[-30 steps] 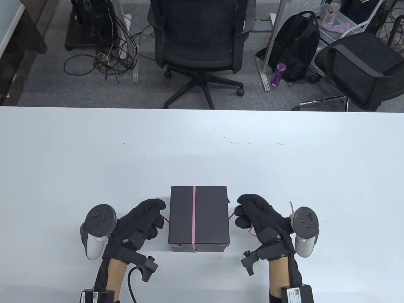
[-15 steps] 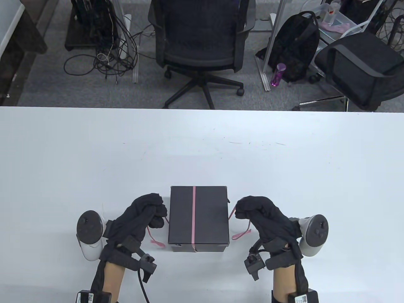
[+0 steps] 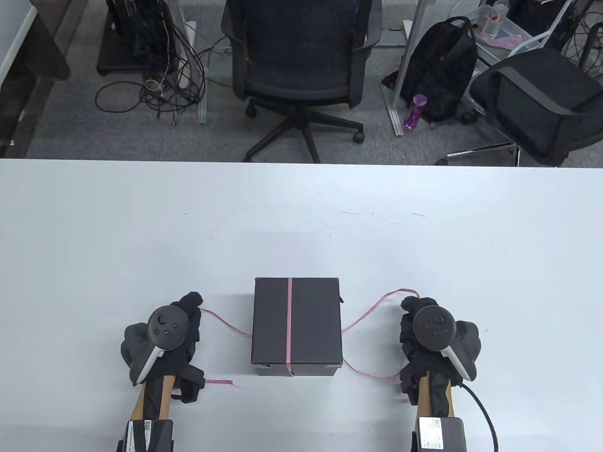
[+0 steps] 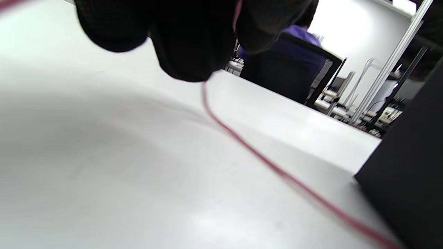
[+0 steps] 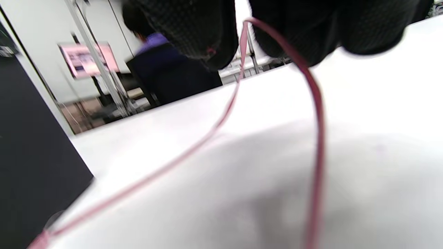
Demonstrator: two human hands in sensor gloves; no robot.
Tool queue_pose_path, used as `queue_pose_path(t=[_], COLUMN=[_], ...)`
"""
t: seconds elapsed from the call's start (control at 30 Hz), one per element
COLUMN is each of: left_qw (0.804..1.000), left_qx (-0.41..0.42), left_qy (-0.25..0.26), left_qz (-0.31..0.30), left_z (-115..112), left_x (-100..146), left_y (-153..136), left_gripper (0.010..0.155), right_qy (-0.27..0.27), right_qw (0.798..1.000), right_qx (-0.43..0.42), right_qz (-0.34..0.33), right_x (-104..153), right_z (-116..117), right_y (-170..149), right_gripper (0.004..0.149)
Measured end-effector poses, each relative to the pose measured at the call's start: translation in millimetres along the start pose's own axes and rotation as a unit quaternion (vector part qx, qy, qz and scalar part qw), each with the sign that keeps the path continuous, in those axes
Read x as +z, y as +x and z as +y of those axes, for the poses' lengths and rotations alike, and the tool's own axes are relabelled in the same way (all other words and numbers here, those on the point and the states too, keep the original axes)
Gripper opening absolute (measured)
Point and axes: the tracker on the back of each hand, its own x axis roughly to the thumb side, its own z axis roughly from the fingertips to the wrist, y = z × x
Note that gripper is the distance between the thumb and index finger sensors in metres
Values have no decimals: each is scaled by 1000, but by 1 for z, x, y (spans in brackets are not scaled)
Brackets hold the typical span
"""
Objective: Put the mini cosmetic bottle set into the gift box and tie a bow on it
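Observation:
The black gift box (image 3: 297,325) stands closed near the table's front edge, with a pink ribbon (image 3: 289,325) running lengthwise over its lid. No bottles are visible. My left hand (image 3: 188,310) lies palm down left of the box and grips a ribbon strand (image 3: 226,322) that runs to the box's left side. In the left wrist view the ribbon (image 4: 277,169) leaves my curled fingers (image 4: 193,41) toward the box (image 4: 408,173). My right hand (image 3: 412,310) holds the right strand (image 3: 372,310). In the right wrist view the ribbon (image 5: 313,90) loops between my fingers (image 5: 200,27).
A loose ribbon tail (image 3: 219,382) lies on the white table (image 3: 301,226) by my left wrist. Another strand (image 3: 372,374) trails from the box's front right corner to my right hand. Office chairs (image 3: 301,70) and a backpack (image 3: 443,70) stand beyond the far edge.
Both hands have moved outward, away from the box's sides, and turned palm down. The ribbon ends that were bunched near the box are now drawn out sideways.

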Motion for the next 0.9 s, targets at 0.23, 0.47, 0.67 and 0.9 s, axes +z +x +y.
queue_pose_path(t=[0.23,0.47,0.67,0.9], left_qw=[999,998,999,1000], left_qx=[-20,-7,-4,3], left_qy=[24,63,38,26], left_qz=[6,-7,-5,-3], left_z=[16,23,17,14], left_x=[7,13,10,7], left_y=[5,11,10,7], left_gripper=[70,66,66,66], right_qy=[9,149,212,167], right_qw=[999,975,949,948], right_qx=[36,158,217,266], right_qz=[13,40,87,59], right_x=[2,-5,-7,-8], right_z=[-7,9,29,38], right_y=[-3,-12,-13,-2], right_gripper=[69,65,86,51])
